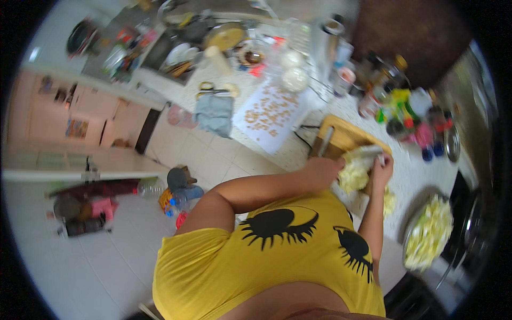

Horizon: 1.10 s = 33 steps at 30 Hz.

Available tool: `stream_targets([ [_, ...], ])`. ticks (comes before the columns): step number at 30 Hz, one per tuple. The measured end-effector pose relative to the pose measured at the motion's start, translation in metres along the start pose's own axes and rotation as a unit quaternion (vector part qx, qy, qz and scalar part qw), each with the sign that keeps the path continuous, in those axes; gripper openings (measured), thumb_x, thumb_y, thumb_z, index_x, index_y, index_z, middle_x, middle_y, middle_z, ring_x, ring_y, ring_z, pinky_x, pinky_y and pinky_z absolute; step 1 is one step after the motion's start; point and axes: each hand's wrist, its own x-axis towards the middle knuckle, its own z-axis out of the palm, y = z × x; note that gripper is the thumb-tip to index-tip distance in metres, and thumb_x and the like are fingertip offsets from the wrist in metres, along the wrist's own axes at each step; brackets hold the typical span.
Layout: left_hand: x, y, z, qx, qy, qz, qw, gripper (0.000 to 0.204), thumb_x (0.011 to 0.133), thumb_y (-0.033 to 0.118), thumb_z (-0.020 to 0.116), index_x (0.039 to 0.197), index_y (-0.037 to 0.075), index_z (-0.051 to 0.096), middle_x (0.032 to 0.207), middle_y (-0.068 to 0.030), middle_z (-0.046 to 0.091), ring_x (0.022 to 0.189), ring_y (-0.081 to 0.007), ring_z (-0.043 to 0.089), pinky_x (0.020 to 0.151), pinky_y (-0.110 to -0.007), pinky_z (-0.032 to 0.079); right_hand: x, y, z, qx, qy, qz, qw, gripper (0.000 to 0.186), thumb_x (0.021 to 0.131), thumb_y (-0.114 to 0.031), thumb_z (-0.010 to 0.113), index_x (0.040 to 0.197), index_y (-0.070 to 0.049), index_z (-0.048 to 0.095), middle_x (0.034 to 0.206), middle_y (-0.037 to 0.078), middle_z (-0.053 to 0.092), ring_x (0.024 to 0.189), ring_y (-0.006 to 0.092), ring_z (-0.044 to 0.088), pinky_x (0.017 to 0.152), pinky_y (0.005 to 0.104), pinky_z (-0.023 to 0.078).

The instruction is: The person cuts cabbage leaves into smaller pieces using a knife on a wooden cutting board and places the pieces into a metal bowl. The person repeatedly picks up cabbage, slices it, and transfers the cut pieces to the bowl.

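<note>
Pale yellow-green cabbage (353, 176) lies on a wooden cutting board (346, 126) in front of my body. My left hand (324, 170) is closed at its left side, fingers curled against the leaves and partly hidden. On the other side, my right hand (382, 169) pinches the whitish upper edge of the cabbage. A long metallic strip, perhaps a knife (326, 141), rests on the left part of the board. Some loose cabbage (390, 201) shows beyond my right wrist.
A large pan of cut cabbage (428, 234) stands at the right by the stove. Small brown pieces cover a white sheet (264, 118). Scissors (205, 89) and a grey cloth (214, 114) lie left of it. Bottles and jars (384, 80) crowd the back right; the sink (169, 53) holds dishes.
</note>
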Motion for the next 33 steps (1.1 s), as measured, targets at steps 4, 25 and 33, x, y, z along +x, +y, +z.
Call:
stream_targets([
  [4,-0.01,0.005,-0.01,-0.01,0.001,0.022,1.0,0.024,0.084,0.012,0.049,0.105,0.001,0.047,0.077,-0.0193,0.063,0.075,-0.0383,0.063,0.062,-0.049,0.048,0.014,0.018,-0.005,-0.068,-0.083,0.1,0.989,0.047,0.078,-0.007,0.066,0.121,-0.001,0.048,0.104,0.015,0.06,0.088,0.0199,0.059,0.068,0.0301,0.05],
  [25,-0.006,0.002,-0.012,0.081,0.036,0.077,0.993,0.038,0.086,0.014,0.045,0.122,0.003,0.054,0.078,-0.0169,0.065,0.071,-0.0333,0.066,0.057,-0.045,0.049,-0.002,0.002,0.017,0.178,-0.161,0.413,0.878,0.044,0.094,-0.03,0.04,0.13,-0.004,0.044,0.123,0.015,0.054,0.106,0.0315,0.058,0.086,0.0458,0.052],
  [33,-0.032,0.0,-0.008,0.084,0.09,0.062,0.99,0.033,0.081,0.012,0.051,0.113,0.002,0.055,0.074,-0.0167,0.064,0.065,-0.0325,0.065,0.05,-0.045,0.047,-0.024,-0.052,0.036,0.156,-0.171,0.326,0.917,0.041,0.093,-0.028,0.04,0.127,-0.005,0.048,0.118,0.011,0.059,0.104,0.0266,0.06,0.081,0.0411,0.053],
])
